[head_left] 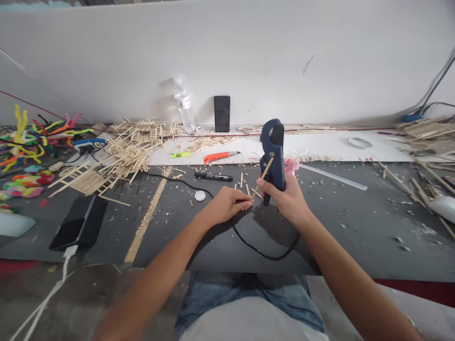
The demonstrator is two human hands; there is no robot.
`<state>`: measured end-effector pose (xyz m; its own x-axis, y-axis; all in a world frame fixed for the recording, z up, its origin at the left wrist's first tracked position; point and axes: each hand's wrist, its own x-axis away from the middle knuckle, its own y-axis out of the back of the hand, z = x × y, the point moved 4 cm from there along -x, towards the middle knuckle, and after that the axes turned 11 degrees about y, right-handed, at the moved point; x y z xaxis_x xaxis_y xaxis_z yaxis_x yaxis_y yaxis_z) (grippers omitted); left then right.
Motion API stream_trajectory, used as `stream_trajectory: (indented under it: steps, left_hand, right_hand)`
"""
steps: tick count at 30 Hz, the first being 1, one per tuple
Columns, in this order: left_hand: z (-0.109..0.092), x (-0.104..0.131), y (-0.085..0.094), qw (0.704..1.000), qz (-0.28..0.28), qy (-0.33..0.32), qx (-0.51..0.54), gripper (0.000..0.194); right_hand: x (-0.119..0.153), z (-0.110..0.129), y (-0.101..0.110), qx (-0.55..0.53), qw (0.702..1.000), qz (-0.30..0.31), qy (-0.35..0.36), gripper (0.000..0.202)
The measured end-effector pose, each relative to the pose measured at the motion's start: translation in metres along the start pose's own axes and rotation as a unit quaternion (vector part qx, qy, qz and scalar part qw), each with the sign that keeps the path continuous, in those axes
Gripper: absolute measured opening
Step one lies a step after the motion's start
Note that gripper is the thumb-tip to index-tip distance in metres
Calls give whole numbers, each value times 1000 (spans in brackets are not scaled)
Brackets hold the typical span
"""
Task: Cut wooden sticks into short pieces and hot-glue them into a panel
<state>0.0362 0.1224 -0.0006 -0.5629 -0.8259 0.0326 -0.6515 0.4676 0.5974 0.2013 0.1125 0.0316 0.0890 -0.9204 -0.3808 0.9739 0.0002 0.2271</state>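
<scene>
My right hand (289, 199) is wrapped round a dark blue hand cutter (274, 163) that looks like a pipe cutter, held upright with its curved head at the top. A thin wooden stick (262, 179) slants across the cutter's near side, by my right thumb. Its lower end is pinched in the fingertips of my left hand (229, 204), just above the dark tabletop. Behind the cutter lies a pink tool (292, 166), mostly hidden, with a translucent glue stick (334, 176) extending rightward from it. Short stick pieces (241, 180) are scattered beyond my left hand.
A black marker (213, 176), an orange utility knife (221, 157) and a white cap (200, 195) lie ahead. Small stick structures (124, 151) are heaped left, near a phone (78, 222). A bottle (185, 108) and another phone (222, 113) stand at the wall. A black cord (263, 255) loops nearby.
</scene>
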Motion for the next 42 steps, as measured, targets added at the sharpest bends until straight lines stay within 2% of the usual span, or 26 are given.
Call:
stream_trajectory:
  steps: [5,10,12,16,18,21,28,35,42]
  left_hand:
    - [4,-1,-5,999,-44,14,-22,31]
    - [9,-3,-12,994,-92,30,-43,32]
    - [8,-1,-14,992,-107,30,-55,31]
    - [5,5,-15,987,-131,32,-83,29]
    - [5,6,-16,986,-132,29,-97,31]
    - [7,5,-19,984,-133,32,-117,33]
    - [12,4,-23,979,-142,37,-140,34]
    - [10,6,-24,977,-153,30,-147,38]
    - [8,8,-24,972,-165,41,-163,30]
  right_hand:
    - [21,17,12,27,998,-37,-46,42]
    - [71,37,28,177,976,-31,-124,37]
    - [91,39,29,284,947,-15,-151,45]
    - [112,33,19,470,858,77,-192,51]
    - [112,29,12,490,844,99,-191,48]
    - [107,29,2,499,839,117,-184,42]
    - [95,43,-7,519,817,140,-207,26]
    - [92,49,-9,510,813,178,-217,27]
    - [84,61,-13,533,798,183,-213,30]
